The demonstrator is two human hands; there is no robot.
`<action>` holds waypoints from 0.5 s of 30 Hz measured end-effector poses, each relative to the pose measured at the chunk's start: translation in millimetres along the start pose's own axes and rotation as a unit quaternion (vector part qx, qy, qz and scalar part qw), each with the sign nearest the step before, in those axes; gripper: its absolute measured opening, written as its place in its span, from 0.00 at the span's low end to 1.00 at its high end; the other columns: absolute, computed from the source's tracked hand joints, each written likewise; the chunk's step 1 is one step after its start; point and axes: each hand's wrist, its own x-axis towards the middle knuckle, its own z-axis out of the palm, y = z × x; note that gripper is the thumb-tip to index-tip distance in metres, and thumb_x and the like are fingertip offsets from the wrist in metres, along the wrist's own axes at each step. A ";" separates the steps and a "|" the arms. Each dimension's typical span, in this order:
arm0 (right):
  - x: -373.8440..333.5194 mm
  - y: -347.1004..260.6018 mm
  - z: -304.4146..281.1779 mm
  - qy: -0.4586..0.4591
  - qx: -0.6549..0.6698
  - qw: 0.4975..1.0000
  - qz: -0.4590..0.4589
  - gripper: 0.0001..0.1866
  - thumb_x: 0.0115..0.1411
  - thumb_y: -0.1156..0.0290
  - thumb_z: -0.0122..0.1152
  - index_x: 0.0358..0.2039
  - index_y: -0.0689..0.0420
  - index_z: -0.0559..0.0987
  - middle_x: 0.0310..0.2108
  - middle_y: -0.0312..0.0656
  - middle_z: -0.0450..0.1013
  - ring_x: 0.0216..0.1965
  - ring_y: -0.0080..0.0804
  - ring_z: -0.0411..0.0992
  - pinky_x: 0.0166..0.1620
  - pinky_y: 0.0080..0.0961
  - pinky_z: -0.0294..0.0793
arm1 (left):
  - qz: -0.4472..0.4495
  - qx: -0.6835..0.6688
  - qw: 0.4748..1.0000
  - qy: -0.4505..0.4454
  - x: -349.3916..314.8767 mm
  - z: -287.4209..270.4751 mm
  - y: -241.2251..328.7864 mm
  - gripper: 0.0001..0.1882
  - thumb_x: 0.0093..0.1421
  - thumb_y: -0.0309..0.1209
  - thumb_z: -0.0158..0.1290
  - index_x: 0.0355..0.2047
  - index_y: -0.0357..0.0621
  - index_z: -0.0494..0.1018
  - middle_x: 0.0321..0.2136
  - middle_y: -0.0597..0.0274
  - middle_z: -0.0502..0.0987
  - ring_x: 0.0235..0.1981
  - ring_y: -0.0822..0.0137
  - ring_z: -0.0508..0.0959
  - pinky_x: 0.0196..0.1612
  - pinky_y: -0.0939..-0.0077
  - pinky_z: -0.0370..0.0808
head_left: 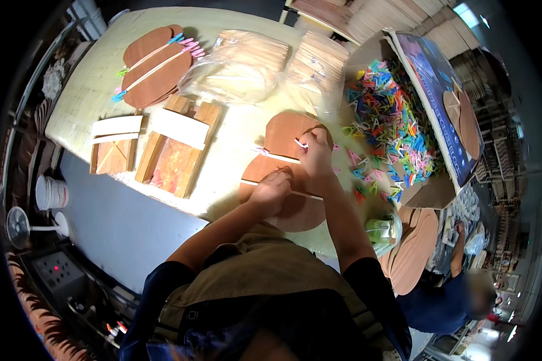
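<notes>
In a crowded workshop with a pale worktop, the right hand pinches a small pale clip over a brown guitar-shaped panel. The left hand rests on that panel, whether gripping I cannot tell, by a thin strip. Rightward stands a carton of coloured clips; leftward, wooden frames; beyond, bagged wooden strips

Large pale lettering along the blue side of the cardboard box
</notes>
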 end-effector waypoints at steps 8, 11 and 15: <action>27.1 -62.1 37.0 -0.271 0.513 0.762 0.287 0.13 0.55 0.74 0.62 0.40 0.66 0.77 0.29 0.40 0.76 0.27 0.19 0.70 0.29 0.18 0.70 | -0.012 0.047 0.998 -0.038 -7.2 9.7 -10.6 0.09 0.47 0.24 0.49 0.31 0.35 0.71 0.38 0.52 0.72 0.45 0.54 0.72 0.52 0.64 0.68; 26.6 -92.7 55.3 -0.370 0.529 0.706 0.291 0.13 0.55 0.75 0.60 0.40 0.67 0.77 0.28 0.39 0.75 0.26 0.19 0.69 0.30 0.18 0.70 | -0.013 0.028 0.999 0.013 -11.0 14.1 -12.3 0.14 0.48 0.24 0.48 0.37 0.35 0.73 0.40 0.50 0.73 0.45 0.53 0.73 0.52 0.64 0.68; 27.5 -115.3 75.2 -0.450 0.475 0.694 0.301 0.10 0.57 0.75 0.58 0.38 0.66 0.77 0.31 0.42 0.77 0.28 0.21 0.72 0.26 0.17 0.69 | -0.151 -0.173 0.973 -0.013 -13.6 19.8 -11.0 0.15 0.55 0.21 0.44 0.44 0.36 0.70 0.46 0.48 0.71 0.49 0.54 0.70 0.53 0.65 0.66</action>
